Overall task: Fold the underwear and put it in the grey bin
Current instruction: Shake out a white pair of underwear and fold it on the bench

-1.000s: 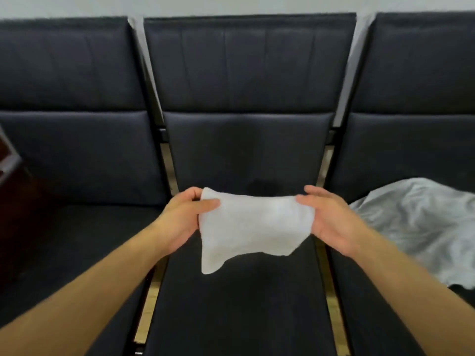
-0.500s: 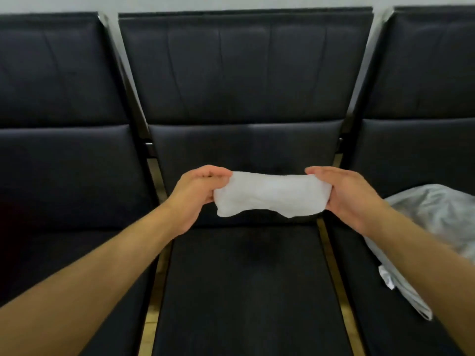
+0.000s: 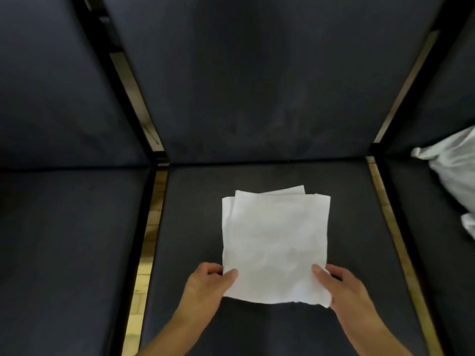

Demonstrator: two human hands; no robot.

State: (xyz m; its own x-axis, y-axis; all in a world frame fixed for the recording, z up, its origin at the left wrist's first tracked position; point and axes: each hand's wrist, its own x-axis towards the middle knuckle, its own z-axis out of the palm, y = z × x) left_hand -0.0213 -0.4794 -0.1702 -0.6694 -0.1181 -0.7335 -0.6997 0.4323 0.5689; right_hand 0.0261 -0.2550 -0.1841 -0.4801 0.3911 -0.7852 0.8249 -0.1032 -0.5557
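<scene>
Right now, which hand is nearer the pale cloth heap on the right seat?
Right. The right hand pinches the underwear's near-right corner, closer to the cloth heap; the left hand pinches the near-left corner.

Looks like a waiting area or lobby to me, not somebody's home. You've got a row of linked dark padded seats (image 3: 270,253), each with its own upright backrest (image 3: 257,86), split by shiny brass-coloured metal strips (image 3: 151,214), the kind of bench seating you see in stations or clinics. A pale heap of cloth (image 3: 457,176) sits on the seat to the right.
</scene>
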